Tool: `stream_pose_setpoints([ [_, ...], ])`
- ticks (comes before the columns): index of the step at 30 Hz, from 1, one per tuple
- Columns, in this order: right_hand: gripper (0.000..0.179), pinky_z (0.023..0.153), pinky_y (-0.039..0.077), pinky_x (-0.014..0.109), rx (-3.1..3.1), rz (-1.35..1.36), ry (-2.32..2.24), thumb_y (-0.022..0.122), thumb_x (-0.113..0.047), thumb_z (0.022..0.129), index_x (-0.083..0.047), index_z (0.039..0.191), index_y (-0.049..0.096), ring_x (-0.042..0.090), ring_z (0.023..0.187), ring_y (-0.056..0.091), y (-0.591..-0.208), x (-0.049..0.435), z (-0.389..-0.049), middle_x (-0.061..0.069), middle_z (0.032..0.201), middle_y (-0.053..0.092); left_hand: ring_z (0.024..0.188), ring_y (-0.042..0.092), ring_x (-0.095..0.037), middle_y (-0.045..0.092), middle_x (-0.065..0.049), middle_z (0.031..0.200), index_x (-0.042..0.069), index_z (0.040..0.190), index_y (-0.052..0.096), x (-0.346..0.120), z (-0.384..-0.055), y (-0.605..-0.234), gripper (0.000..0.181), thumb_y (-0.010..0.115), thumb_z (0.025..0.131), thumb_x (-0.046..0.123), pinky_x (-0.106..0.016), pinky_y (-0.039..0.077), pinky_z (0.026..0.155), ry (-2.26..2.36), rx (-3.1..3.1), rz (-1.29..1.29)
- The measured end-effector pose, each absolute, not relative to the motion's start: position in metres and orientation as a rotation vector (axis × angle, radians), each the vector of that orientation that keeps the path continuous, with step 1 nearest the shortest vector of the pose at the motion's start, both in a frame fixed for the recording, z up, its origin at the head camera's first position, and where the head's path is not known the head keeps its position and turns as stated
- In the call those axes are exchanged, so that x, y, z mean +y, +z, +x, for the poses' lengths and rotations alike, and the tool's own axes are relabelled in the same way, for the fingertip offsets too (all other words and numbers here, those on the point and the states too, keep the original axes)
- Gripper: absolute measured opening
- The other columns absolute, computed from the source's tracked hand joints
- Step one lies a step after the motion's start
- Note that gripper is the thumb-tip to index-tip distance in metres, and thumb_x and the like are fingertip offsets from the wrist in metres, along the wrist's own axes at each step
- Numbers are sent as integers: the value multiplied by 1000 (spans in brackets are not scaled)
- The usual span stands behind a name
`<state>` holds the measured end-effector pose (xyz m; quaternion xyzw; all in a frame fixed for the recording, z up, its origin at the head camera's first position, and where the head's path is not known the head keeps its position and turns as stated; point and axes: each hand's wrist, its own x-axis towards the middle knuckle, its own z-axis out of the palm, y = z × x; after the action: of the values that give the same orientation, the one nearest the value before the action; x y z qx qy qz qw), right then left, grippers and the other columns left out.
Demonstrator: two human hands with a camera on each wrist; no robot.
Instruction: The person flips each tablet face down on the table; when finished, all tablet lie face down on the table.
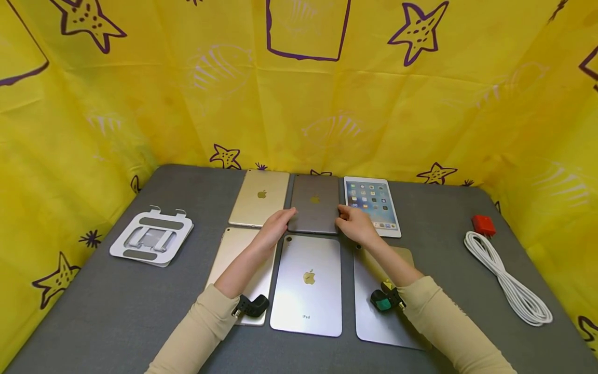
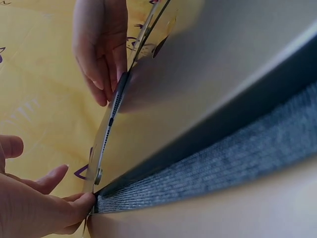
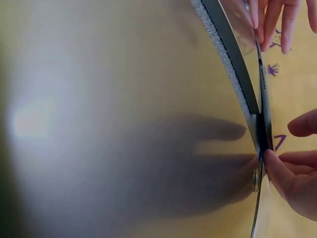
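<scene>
A dark grey iPad (image 1: 317, 200) lies back up in the middle of the far row of tablets. My left hand (image 1: 275, 224) is at its left edge, and my right hand (image 1: 356, 224) is at its right edge, near the lit tablet. In the left wrist view, the left hand (image 2: 39, 203) has its fingers spread and a fingertip right at the edge. The right wrist view has the right hand (image 3: 297, 178) with a digit against the iPad's thin side and another finger held apart.
Beside it lie a gold iPad (image 1: 259, 200) and a white tablet (image 1: 393, 208) with its screen lit. In the near row are a pale gold tablet (image 1: 233, 249), a silver iPad (image 1: 306, 306) and a grey tablet (image 1: 374, 322). A white folding stand (image 1: 175, 228), red charger (image 1: 484, 225) and coiled white cable (image 1: 509, 285) flank them.
</scene>
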<state>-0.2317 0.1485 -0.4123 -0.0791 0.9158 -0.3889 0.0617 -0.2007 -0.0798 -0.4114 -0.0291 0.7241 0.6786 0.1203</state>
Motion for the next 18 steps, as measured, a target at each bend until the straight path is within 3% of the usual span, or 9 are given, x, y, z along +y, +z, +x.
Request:
stream_pose_setpoints([
  [14, 58, 98, 45, 49, 2799, -306, -1075, 56, -14, 90, 6, 143, 42, 39, 120, 54, -414, 148, -227, 27, 129, 57, 136, 37, -34, 48, -17, 142, 1, 136, 51, -76, -196, -412, 50, 50, 100, 34, -51, 24, 113, 1899, 2223, -125],
  [18, 58, 99, 44, 49, 2783, -301, -1118, 57, -14, 91, 5, 143, 42, 39, 122, 52, -415, 148, -225, 27, 131, 55, 132, 42, -32, 52, -16, 138, 0, 133, 54, -71, -195, -414, 45, 53, 99, 30, -48, 30, 111, 1894, 2275, -100],
])
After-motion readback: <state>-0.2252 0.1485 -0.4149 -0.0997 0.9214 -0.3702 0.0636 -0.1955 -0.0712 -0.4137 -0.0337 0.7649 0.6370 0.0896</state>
